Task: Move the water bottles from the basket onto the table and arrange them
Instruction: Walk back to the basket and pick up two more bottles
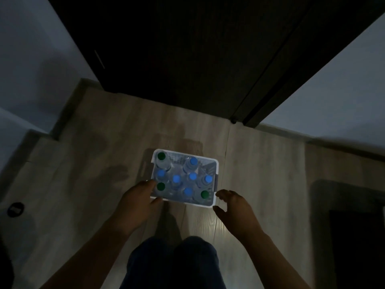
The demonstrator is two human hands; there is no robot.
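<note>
Nine water bottles (176,180), six with blue caps and three with green, stand upright in a white basket (214,163) on a pale wood floor (83,163). None has been lifted out; the whole task remains. The left hand (137,199) touches the basket's near left corner, perhaps gripping its rim. The right hand (233,207) hovers just beside the near right corner, grip wide, empty. No desk is visible in the dim room.

Both bare arms reach forward and down, the left hand (139,198) flat, the right hand (233,204) with fingers spread and curled.
</note>
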